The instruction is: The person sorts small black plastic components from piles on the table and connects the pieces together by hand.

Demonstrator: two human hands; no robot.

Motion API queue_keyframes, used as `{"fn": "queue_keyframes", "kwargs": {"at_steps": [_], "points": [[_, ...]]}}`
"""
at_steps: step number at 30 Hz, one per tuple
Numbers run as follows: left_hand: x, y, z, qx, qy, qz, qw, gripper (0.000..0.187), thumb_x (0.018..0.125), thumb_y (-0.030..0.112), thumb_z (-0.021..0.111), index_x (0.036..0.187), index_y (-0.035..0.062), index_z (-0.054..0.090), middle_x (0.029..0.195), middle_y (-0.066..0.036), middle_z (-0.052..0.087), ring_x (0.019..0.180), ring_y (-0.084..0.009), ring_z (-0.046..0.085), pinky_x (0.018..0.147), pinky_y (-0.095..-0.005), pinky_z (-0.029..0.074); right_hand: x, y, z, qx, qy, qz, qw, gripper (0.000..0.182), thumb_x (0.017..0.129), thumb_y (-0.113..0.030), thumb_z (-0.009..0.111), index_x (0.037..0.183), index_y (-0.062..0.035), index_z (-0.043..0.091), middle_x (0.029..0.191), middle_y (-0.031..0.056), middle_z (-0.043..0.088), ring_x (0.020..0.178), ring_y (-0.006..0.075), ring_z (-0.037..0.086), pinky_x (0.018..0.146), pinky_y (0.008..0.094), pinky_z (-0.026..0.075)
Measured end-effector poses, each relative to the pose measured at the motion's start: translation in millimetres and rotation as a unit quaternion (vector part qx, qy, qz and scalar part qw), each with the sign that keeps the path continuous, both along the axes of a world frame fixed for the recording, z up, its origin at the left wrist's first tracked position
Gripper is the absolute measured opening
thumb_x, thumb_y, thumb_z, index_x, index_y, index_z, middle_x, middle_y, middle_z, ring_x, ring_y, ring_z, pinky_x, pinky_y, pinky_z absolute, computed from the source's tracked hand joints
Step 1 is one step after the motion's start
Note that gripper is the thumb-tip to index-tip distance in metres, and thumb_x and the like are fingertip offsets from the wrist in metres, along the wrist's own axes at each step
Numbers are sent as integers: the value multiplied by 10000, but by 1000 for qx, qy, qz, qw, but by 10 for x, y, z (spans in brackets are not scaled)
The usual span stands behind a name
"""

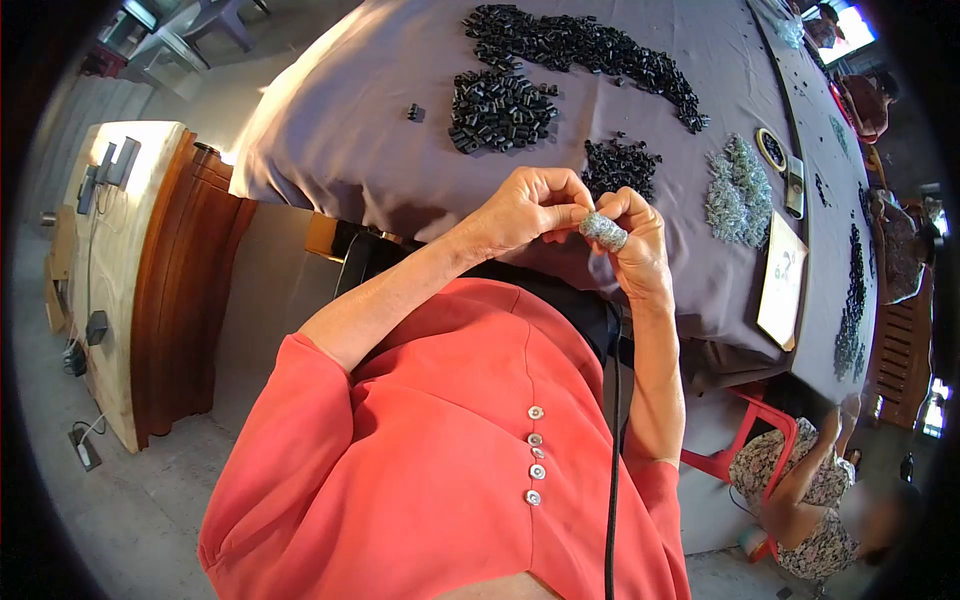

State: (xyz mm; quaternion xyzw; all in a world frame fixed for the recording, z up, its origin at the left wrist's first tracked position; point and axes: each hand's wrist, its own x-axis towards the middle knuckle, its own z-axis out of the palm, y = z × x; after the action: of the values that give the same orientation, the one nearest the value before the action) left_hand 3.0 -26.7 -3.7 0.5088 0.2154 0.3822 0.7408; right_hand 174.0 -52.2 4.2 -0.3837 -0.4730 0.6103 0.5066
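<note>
My left hand (535, 208) is closed in a pinch, its thumb and forefinger meeting at the near end of a small silvery, speckled roll (603, 231). Whatever lies between those fingertips is too small to make out. The roll sits in my right hand (640, 245), whose fingers are curled around it. Both hands are raised at the table's front edge. Just behind them lies a small pile of black parts (620, 168), partly covered by my fingers. To the right is a heap of silvery, wiry small pieces (738, 190).
More black parts form a pile (500, 112) and a long band (590, 45) on the grey tablecloth (390, 110). A tape roll (770, 149) and a printed card (782, 282) lie to the right. A person (800, 490) sits at lower right; a wooden cabinet (175, 290) stands left.
</note>
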Motion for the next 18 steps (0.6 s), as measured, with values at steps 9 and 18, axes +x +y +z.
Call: {"fn": "queue_keyframes", "kwargs": {"at_steps": [9,18], "points": [[11,-36,56,32,37,45,998,19,846,40,576,846,37,595,738,-2,582,596,-44,491,515,-177,395,-64,-35,50,48,-29,-24,998,220,707,-39,730,665,-56,516,652,-12,491,525,42,442,445,177,354],[-31,22,108,-4,20,9,1000,74,846,63,581,911,28,576,766,-18,588,619,-55,510,524,-183,409,-47,17,4,52,-23,-13,998,184,718,-37,719,792,-49,551,670,-19,516,549,38,475,472,166,383]]}}
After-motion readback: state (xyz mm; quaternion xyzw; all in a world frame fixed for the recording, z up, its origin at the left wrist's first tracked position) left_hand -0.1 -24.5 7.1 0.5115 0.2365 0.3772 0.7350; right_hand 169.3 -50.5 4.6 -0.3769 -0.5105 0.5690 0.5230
